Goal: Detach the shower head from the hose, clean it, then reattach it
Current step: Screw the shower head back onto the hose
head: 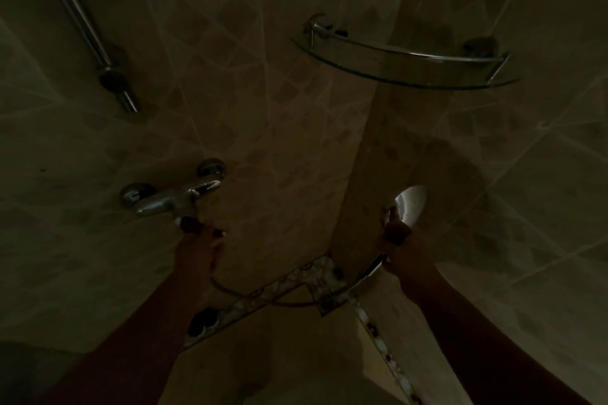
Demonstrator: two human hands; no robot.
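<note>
- The shower head (411,204) is in the right hand (399,250), held up against the right-hand tiled wall just past the wall corner; its pale round face catches the light and tilts up and to the right, away from the fingers.
- Its handle runs down from that face through the closed right fist, so the long axis lies roughly along the forearm, pointing up and slightly right. The right fingers are clenched around the handle; the joint with the hose is hidden under the hand.
- The hose (289,302) leaves the bottom of the right fist, sags in a low loop across the patterned tile border (296,276), and rises to the left hand.
- The left hand (200,246) is at the underside of the chrome mixer tap (171,200), fingertips pinched on what looks like the hose nut there; it is too dark to tell how firmly they grip.
- So the two hands sit at opposite ends of the hose, well apart. In my judgement the head-end coupling is nearest the right hand, and the left would have to cross to it along the hose to unscrew the head.
- Further out, a glass corner shelf (404,76) hangs above the right hand and a slide rail (82,23) runs up the left wall.
</note>
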